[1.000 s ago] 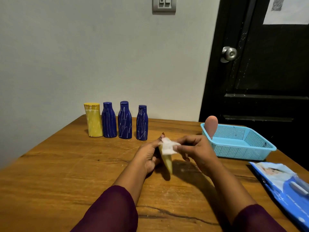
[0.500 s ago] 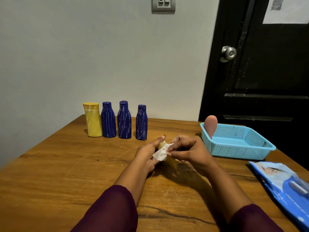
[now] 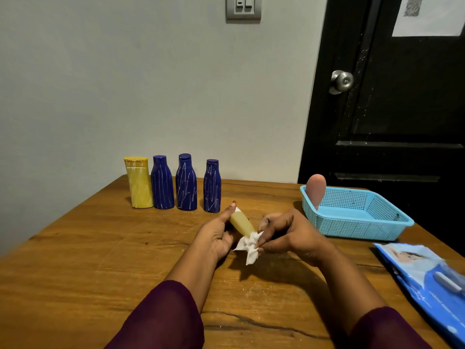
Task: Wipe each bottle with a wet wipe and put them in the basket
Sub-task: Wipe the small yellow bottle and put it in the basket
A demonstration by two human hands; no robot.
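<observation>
My left hand point(image 3: 215, 234) holds a small pale yellow bottle point(image 3: 241, 224) tilted above the table's middle. At the bottle's lower end, my right hand point(image 3: 286, 234) pinches a crumpled white wet wipe point(image 3: 247, 246). Along the back of the table stand a yellow bottle point(image 3: 139, 182) and three dark blue bottles point(image 3: 186, 181) streaked with white marks. To the right sits a light blue basket point(image 3: 357, 229), and a pink bottle point(image 3: 315, 191) leans in its left corner.
A blue pack of wet wipes point(image 3: 427, 278) lies at the right front of the wooden table point(image 3: 88, 260). A grey wall rises behind the table. A black door point(image 3: 392, 96) with a metal knob stands at the back right.
The bottle has turned so that its white end points up and away, along my left fingers. My right hand has slid the wipe down to the bottle's lower end.
</observation>
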